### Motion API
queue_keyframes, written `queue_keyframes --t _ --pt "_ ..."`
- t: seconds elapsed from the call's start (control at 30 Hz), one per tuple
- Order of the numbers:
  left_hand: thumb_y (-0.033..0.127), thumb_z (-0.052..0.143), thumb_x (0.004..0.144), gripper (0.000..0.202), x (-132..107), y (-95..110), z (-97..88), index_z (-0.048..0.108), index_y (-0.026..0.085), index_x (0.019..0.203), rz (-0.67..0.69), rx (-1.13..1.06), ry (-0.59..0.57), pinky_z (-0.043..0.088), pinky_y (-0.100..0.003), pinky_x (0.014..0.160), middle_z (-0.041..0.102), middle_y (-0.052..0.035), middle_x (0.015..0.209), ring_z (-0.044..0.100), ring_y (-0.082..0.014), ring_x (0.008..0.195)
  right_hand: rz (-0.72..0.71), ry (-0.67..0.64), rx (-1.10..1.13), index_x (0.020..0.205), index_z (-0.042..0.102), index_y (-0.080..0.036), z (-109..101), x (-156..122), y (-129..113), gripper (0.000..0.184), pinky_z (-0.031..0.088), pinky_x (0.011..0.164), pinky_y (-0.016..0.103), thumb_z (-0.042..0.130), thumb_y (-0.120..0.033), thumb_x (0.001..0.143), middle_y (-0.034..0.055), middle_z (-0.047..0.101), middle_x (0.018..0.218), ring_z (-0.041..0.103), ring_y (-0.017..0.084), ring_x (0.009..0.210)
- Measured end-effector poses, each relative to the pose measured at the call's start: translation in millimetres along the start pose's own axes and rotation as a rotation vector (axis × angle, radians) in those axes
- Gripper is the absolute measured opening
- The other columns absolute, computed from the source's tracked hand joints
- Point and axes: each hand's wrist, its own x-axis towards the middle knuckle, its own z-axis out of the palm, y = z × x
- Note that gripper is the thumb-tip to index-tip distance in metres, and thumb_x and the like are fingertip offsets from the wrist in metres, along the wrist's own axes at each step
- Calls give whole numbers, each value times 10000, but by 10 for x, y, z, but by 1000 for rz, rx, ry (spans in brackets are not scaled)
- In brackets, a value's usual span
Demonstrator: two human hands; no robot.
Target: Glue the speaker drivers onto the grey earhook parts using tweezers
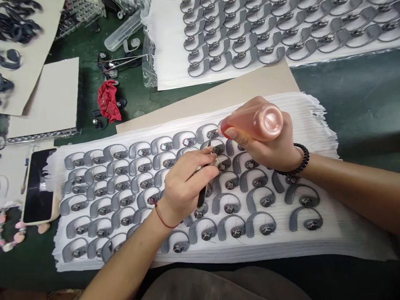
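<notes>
My right hand (268, 154) is wrapped round a translucent pinkish squeeze bottle (250, 121), tilted so its nozzle points down-left at one grey hook-shaped earpiece (202, 130) in the top row. Pinched in my left hand (190, 179) are dark tweezers (202, 196); their tip reaches up to the round metallic part of that same earpiece, close to the nozzle. Rows of similar earpieces, with thin wires and round metallic parts, lie on a stack of white foam sheets (331, 216). My left hand and forearm cover some of them.
Another white sheet (170, 62) with more grey earpieces lies at the back. A phone (39, 187) and a beaded strap (18, 237) are at the left. Behind are a red cloth (108, 101), a clear plastic case (123, 31) and cardboard (46, 98).
</notes>
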Motion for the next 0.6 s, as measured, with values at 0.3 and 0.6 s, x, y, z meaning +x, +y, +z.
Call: queue_keyframes --t 0.3,0.6 --pt "-49 485 762 197 -5 -2 2 575 126 769 -10 -2 -8 544 -336 798 607 -86 887 614 -204 949 0 14 51 810 615 -181 -9 1 7 110 508 722 269 629 -287 833 15 642 829 606 138 769" --pt "-78 517 719 240 -25 -23 22 590 147 759 -37 -4 47 548 -323 798 616 -56 882 623 -186 924 17 36 75 803 611 -191 -1 1 21 129 521 716 288 628 -316 825 19 637 824 608 148 758"
